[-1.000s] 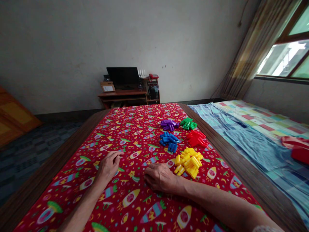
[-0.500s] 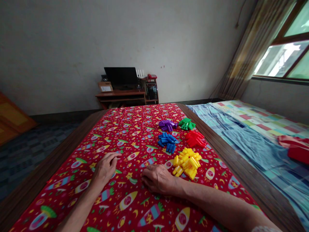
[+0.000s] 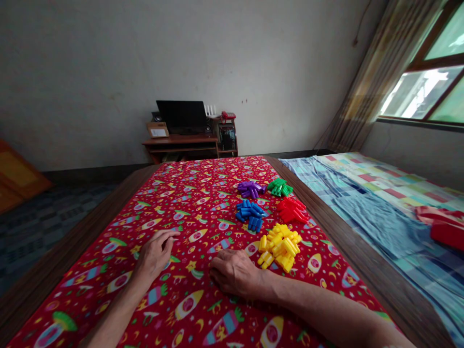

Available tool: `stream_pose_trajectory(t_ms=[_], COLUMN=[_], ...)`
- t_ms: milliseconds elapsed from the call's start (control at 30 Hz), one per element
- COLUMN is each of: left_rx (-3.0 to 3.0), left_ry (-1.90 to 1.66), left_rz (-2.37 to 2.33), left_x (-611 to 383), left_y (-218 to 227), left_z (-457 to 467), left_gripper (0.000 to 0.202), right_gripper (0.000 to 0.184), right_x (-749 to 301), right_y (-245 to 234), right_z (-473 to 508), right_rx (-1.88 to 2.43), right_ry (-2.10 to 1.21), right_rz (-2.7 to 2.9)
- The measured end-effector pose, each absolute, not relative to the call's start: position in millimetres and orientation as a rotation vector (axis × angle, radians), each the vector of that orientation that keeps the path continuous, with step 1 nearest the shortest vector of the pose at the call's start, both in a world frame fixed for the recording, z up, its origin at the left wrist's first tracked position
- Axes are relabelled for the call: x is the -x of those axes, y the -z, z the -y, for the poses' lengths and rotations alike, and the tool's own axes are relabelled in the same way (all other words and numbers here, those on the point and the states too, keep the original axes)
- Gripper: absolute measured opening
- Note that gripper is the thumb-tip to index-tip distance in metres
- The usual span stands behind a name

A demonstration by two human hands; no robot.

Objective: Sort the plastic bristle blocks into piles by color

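My left hand (image 3: 155,252) rests on the red patterned tablecloth (image 3: 197,197), its fingers loosely stretched and nothing visible in them. To its right, my right hand (image 3: 235,271) lies palm down with the fingers curled under; whatever may be inside is hidden. Closest to the right hand is a heap of short yellow plastic pieces (image 3: 280,245). Beyond it lie separate heaps of similar pieces: blue pieces (image 3: 250,210), red pieces (image 3: 291,210), purple pieces (image 3: 250,189) and green pieces (image 3: 279,187). Neither hand touches any heap.
Dark wooden borders (image 3: 328,220) flank the tablecloth. On the right is a bed (image 3: 377,208) with checked covers and a red item (image 3: 447,229). A desk (image 3: 181,140) with a monitor (image 3: 183,116) and a cardboard box (image 3: 157,129) stands against the far wall.
The view has shifted slightly. Both hands keep the same pose on the cloth, and the heaps lie as before.
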State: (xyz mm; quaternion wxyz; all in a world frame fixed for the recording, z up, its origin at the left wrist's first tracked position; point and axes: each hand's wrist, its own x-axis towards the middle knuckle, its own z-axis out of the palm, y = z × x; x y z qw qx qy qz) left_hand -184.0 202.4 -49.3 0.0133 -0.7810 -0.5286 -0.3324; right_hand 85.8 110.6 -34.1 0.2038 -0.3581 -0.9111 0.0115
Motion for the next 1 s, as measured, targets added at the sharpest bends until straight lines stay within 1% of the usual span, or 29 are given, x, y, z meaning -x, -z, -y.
stream_pose_trajectory(t_ms=[367, 767, 1000], left_rx=[2.42, 2.43, 2.422], left_ry=[1.025, 1.036, 1.03], left_rz=[1.629, 1.653, 1.652], left_x=[184, 183, 184], left_y=[49, 47, 50], left_z=[-202, -201, -202], left_gripper=[0.033, 0.034, 0.034], right_gripper=[0.015, 0.014, 0.013], right_x=[-85, -86, -84], right_y=[33, 28, 38], right_z=[-112, -111, -110], right_rx=[0.956, 0.971, 0.975], right_ry=[0.002, -0.038, -0.034], right_rz=[2.551, 2.561, 2.55])
